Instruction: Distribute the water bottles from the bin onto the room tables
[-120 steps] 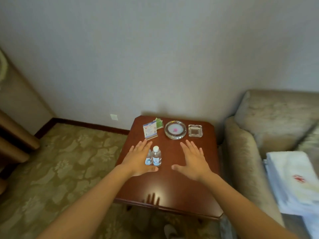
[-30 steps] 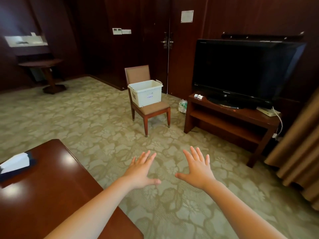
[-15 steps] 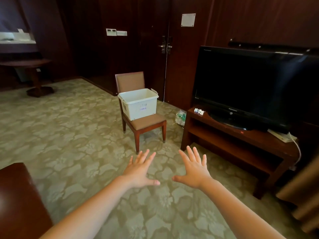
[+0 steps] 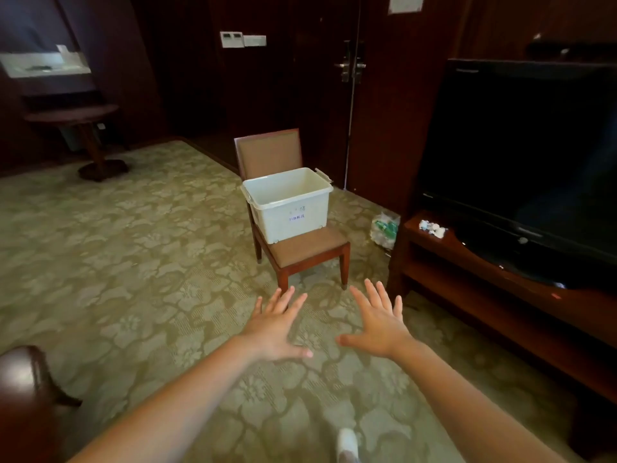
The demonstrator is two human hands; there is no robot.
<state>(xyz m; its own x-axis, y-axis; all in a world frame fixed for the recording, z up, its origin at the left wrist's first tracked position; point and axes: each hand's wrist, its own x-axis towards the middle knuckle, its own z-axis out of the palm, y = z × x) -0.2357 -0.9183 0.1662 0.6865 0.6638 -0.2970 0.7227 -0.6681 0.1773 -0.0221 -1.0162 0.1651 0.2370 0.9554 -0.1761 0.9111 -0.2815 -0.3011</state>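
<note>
**Empty-handed, facing the bin**

My left hand and right hand hang spread, palms down, holding nothing. The white bin sits on the chair ahead, well apart from them; I cannot see bottles inside. I judge this the fetch step: next I must close in and reach over its rim.

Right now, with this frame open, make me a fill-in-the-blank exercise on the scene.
The white bin stands on the seat of a ____.
The left hand and the right hand hold ____.
In this view the television stands to the ____ of the bin.
Missing: chair; nothing; right.
</note>
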